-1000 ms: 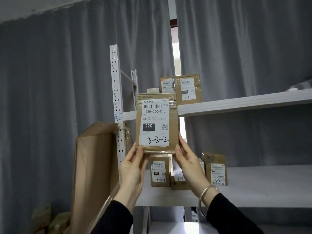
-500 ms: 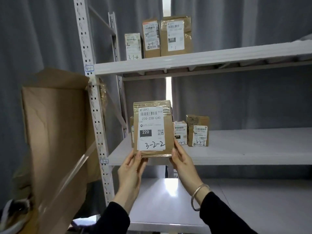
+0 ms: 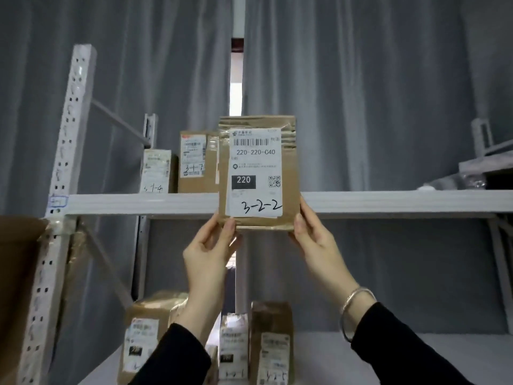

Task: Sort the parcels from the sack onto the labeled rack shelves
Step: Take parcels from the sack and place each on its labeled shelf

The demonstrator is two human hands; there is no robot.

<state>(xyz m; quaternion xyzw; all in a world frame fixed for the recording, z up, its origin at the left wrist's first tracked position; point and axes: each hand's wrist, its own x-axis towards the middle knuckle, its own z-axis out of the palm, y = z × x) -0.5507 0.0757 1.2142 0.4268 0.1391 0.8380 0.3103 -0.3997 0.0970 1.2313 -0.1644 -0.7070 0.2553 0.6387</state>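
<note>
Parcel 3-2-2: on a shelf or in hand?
In hand, upright. The left hand and right hand pinch the bottom corners of the parcel; its base hangs below the edge of the upper shelf.

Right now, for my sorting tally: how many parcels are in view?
6. The held parcel, between left hand and right hand; on the upper shelf, a white parcel and a brown parcel; on the lower shelf, left parcel, middle parcel, right parcel. Others may be hidden.
</note>
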